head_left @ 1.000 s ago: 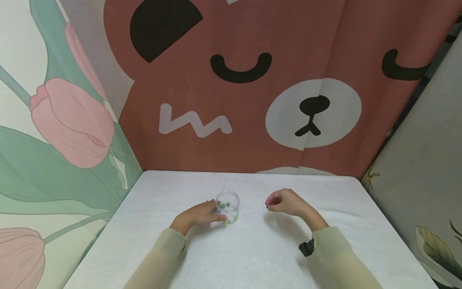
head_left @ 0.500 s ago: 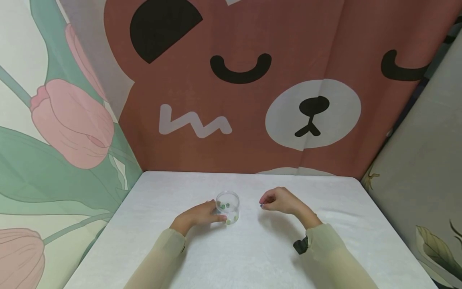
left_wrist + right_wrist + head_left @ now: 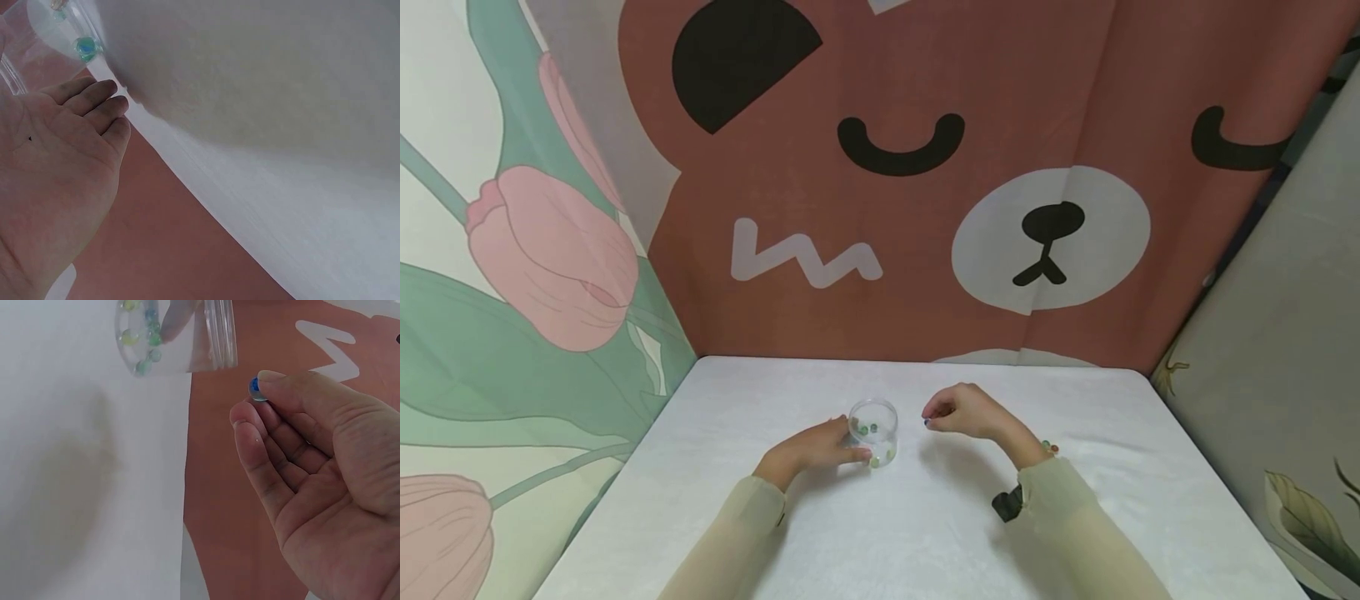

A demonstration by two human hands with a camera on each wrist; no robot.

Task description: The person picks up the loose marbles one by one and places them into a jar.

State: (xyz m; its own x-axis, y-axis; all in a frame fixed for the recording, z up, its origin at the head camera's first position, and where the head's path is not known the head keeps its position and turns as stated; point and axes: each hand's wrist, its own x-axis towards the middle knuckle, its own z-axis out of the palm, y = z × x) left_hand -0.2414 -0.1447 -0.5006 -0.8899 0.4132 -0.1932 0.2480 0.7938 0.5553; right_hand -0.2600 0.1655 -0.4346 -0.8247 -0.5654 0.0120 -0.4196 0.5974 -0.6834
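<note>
A clear, open-topped plastic jar (image 3: 892,435) stands on the white table, with several green and yellowish glass marbles (image 3: 154,339) at its bottom. My left hand (image 3: 812,446) holds the jar from its left side, thumb against the front wall. In the left wrist view its fingers lie by the jar wall, near a green-blue marble (image 3: 85,49). To the right of the jar, my right hand (image 3: 973,412) is raised above the table. Between thumb and fingertips it pinches a clear marble with a blue core (image 3: 254,389), a short way from the jar's rim.
The white-covered table (image 3: 865,533) ends at a brown bear-print curtain (image 3: 812,325) behind it. A tulip-print curtain (image 3: 550,258) hangs on the left and a grey one (image 3: 1277,333) on the right. A small black device (image 3: 1007,503) sits at my right wrist.
My right hand has moved left and slightly away from me, carrying the blue marble closer to the jar. The left hand and the jar have stayed in place.
</note>
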